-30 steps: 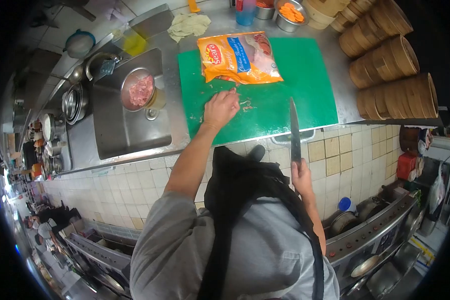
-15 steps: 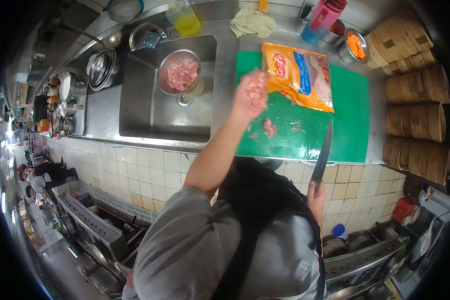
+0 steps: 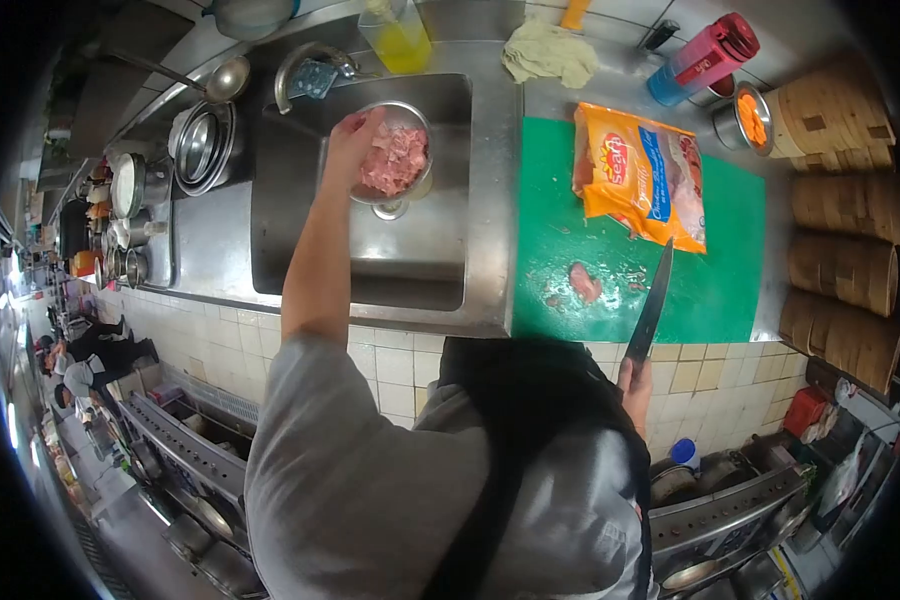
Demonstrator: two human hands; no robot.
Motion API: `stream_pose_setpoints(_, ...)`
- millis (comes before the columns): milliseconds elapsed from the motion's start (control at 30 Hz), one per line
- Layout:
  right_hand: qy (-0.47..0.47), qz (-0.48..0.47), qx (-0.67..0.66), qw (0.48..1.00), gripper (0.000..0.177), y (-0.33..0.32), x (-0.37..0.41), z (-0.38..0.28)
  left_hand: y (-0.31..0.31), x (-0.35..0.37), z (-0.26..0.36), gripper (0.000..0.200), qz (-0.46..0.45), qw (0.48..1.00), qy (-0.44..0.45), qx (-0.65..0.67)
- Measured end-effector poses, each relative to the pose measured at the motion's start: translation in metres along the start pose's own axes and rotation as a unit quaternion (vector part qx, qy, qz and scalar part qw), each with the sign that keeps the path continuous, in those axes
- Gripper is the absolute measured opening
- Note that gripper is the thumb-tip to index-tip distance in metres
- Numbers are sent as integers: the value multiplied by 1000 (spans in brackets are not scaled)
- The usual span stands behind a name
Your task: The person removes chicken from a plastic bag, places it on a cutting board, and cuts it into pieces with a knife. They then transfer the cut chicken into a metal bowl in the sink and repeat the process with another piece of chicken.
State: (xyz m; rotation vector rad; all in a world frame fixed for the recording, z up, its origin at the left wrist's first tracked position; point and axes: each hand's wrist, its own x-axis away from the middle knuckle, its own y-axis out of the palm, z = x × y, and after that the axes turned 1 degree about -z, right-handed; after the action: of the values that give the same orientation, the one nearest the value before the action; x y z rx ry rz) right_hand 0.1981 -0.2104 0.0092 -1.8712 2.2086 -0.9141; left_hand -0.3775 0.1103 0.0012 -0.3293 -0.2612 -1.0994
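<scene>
My left hand (image 3: 353,132) is at the left side of a round metal bowl (image 3: 417,112) of raw pink meat pieces (image 3: 395,160) in the sink. Its fingers are loosely bent and tilted over the rim, partly hard to make out; no meat shows gripped in them. Low at the board's front edge, my right hand (image 3: 635,385) is closed round the handle of a large knife (image 3: 654,305), blade pointing away from me. A small piece of meat (image 3: 584,282) lies on the wet green cutting board (image 3: 715,300). Behind it rests an orange Seara chicken bag (image 3: 638,175).
The steel sink (image 3: 300,230) has a faucet (image 3: 290,75) at its back. A yellow-liquid jug (image 3: 398,40), a cloth (image 3: 550,52), a pink-and-blue bottle (image 3: 705,58) and a bowl of orange slices (image 3: 753,118) line the back. Bamboo steamers (image 3: 845,200) are stacked right.
My left hand has moved left from the cutting board to the bowl, and the meat it carried is no longer seen in it. My right hand keeps hold of the knife. The view has shifted slightly.
</scene>
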Motion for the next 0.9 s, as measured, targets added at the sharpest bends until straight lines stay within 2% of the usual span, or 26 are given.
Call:
stream_pose_setpoints(67, 7, -2, 2, 1000, 18, 6, 1, -8, -16, -16, -5, 33, -54, 997, -43, -22)
stream_pose_setpoints(167, 3, 10, 11, 1000, 18, 12, 4, -27, -43, -60, -38, 26, 16, 958, 29, -283)
stream_pose_setpoints(267, -3, 37, 2, 999, 18, 19, 8, -21, -32, -32, -9, 22, 87, 881, 193, -423)
stream_pose_setpoints(300, 0, 53, 0, 999, 18, 17, 14, -12, -21, -20, -2, 22, 67, 889, 225, -394)
stream_pose_setpoints(333, 73, 35, -18, 997, 18, 12, 19, -6, -3, -5, 0, 22, 39, 897, 254, -360)
stream_pose_setpoints(367, 61, 32, 7, 998, 17, 9, 23, 6, 23, 14, -2, 22, 2, 905, 280, -320)
stream_pose_setpoints(400, 87, 47, 28, 995, 18, 10, 27, -3, 53, 44, 4, 24, -54, 896, 283, -338)
stream_pose_setpoints(433, 39, 65, 40, 996, 19, 11, 28, -19, 79, 78, 5, 26, -107, 881, 291, -358)
stream_pose_setpoints(500, 34, 76, 21, 996, 19, 12, 33, 0, 125, 140, -22, 32, -301, 899, 212, -239)
stream_pose_setpoints(567, 55, 84, 15, 995, 20, 10, 41, 15, 162, 208, -20, 37, -426, 843, 181, -273)
stream_pose_setpoints(633, 54, 101, 2, 993, 20, 8, 44, 13, 187, 241, -35, 46, -450, 724, 392, -344)
stream_pose_setpoints(767, 66, 119, 10, 991, 20, -4, 54, 9, 250, 255, -48, 46, -478, 725, 310, -388)
stream_pose_setpoints(867, 95, 131, 30, 986, 21, -16, 64, 15, 284, 261, -40, 51, -468, 739, 373, -311)
stream_pose_setpoints(900, 93, 130, 26, 987, 23, -19, 66, 17, 292, 265, -32, 58, -472, 720, 400, -315)
